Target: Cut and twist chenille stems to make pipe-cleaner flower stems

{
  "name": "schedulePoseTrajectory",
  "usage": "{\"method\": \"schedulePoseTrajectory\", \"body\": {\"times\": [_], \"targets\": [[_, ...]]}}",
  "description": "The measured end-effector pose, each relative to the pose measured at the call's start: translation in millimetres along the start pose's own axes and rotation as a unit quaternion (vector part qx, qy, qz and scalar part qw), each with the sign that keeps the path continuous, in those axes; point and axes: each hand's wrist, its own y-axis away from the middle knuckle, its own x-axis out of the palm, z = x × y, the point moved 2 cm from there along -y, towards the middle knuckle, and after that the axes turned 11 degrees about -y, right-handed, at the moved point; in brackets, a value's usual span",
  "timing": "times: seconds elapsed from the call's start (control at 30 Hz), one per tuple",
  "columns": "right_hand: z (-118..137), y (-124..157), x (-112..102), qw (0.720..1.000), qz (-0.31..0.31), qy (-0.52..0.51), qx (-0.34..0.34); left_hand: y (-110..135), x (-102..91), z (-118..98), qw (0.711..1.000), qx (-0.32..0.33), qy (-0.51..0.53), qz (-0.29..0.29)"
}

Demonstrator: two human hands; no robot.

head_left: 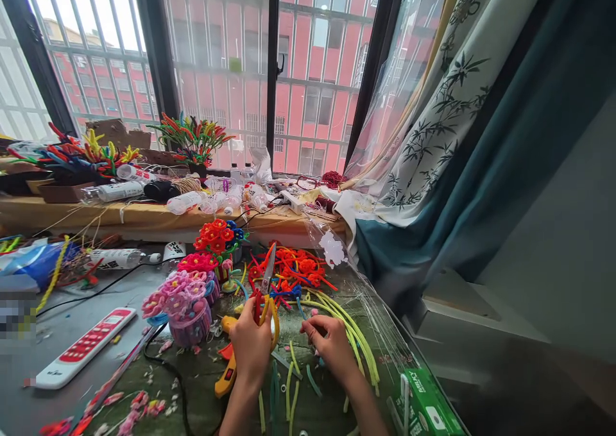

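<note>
Well left of the hands, a white remote control (pixel 86 348) lies on the table (pixel 126 295). Nearer, a pot of pink flowers (pixel 190 320). Just beside the left wrist, a yellow-handled tool (pixel 225 381). Left hand (pixel 251 341): gripping scissors (pixel 269 273), blades pointing away. Between the hands: a blue stem (pixel 300 306), pinched by the right hand's (pixel 330 341) fingertips. Further right: yellow-green stems (pixel 368 352), green box (pixel 426 397).

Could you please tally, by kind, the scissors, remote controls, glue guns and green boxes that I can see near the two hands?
Scissors, in the left hand: 1 pair
Remote control: 1
Yellow tool, apparently a glue gun: 1
Green box: 1
Total: 4
</note>
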Motion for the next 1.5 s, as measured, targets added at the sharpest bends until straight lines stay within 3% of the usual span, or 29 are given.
{"method": "schedulePoseTrajectory", "body": {"times": [0.27, 0.43, 0.6, 0.7, 0.83, 0.9, 0.97, 1.2, 1.5], "targets": [[4.8, -0.4, -7.0, 0.999, -0.002, 0.030, 0.029, -0.3, -8.8, -2.9, 0.999, 0.019, -0.020, -0.022], [8.3, 28.8, 0.5, 0.983, 0.043, 0.170, 0.051, 2.7, -12.3, 1.1, 0.999, 0.009, -0.006, -0.034], [5.7, 52.2, 11.3, 0.966, -0.012, 0.247, 0.076, 6.4, -15.8, -1.7, 1.000, 0.008, 0.016, -0.024], [4.3, 40.9, -3.6, 0.961, -0.030, 0.250, 0.118, 8.2, -17.1, -1.4, 0.999, 0.005, -0.003, -0.031], [0.9, 17.9, -36.0, 0.899, -0.115, 0.383, 0.176, 8.8, -17.8, -1.4, 0.999, 0.007, -0.003, -0.035], [-3.5, 9.3, -42.3, 0.868, -0.116, 0.445, 0.185, 8.1, -18.0, -1.6, 0.999, 0.002, -0.001, -0.036], [-9.3, 3.7, -41.7, 0.857, -0.108, 0.468, 0.185, 7.4, -17.8, -0.8, 0.999, 0.000, 0.000, -0.039], [-20.6, 1.6, -33.7, 0.854, -0.099, 0.480, 0.176, 8.2, -10.1, 11.9, 0.999, -0.006, 0.039, -0.001], [-15.1, 5.2, -37.9, 0.861, -0.113, 0.462, 0.179, 11.0, -7.2, 13.1, 0.998, -0.011, 0.067, 0.016]]}}
